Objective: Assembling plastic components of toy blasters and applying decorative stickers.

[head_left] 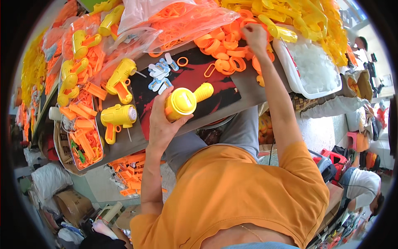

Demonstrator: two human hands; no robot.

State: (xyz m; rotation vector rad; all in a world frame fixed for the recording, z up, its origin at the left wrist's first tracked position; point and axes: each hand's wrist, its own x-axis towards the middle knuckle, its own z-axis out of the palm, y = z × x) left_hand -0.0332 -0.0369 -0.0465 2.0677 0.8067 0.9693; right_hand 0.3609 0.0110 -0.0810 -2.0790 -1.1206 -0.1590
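Observation:
My left hand [159, 122] is closed around a yellow plastic toy piece [181, 103] with a round cap facing up and a ribbed stem pointing right. It is held above the dark red-and-black mat [222, 97]. My right hand [255, 36] is at the far side of the table, over a heap of orange plastic rings and caps [224, 45]. Its fingers are curled together, and what they hold, if anything, cannot be made out. Small blue-and-white stickers or tags [159, 74] and a loose orange ring [182, 62] lie on the mat.
Yellow toy guns [120, 118] lie at the left beside a clear bin of orange parts [89, 145]. A white tub of translucent pieces [315, 70] is on the right. Bagged orange parts [186, 29] and yellow parts [298, 14] are piled behind. Other people are farther right.

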